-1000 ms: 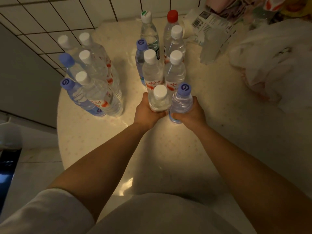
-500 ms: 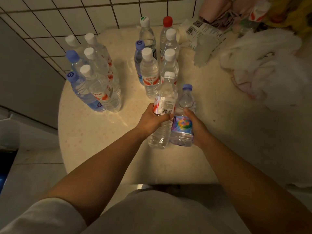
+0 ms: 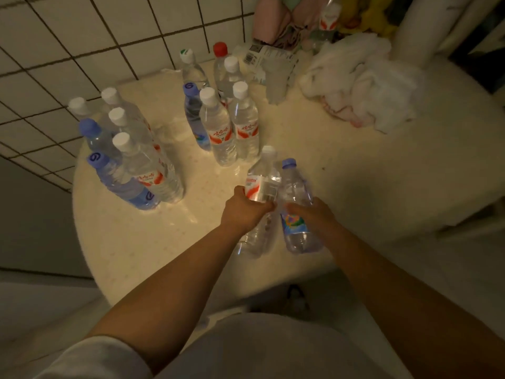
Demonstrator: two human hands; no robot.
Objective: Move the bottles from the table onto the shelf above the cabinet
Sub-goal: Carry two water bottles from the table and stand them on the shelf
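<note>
My left hand grips a clear bottle with a white cap and red label, lifted off the round cream table. Beside it, my right hand grips a clear bottle with a blue cap and colourful label. Both bottles tilt away from me above the table's near edge. Several more bottles stand in a left cluster and in a middle cluster further back. No shelf or cabinet is in view.
A crumpled white cloth and a torn plastic wrapper lie at the table's back right. A tiled wall runs behind the table. A white pipe rises at the far right. The floor lies below the table's near edge.
Both hands have lifted their bottles off the table and drawn them toward me and to the right. The view has pulled back, so the standing clusters look further away.
</note>
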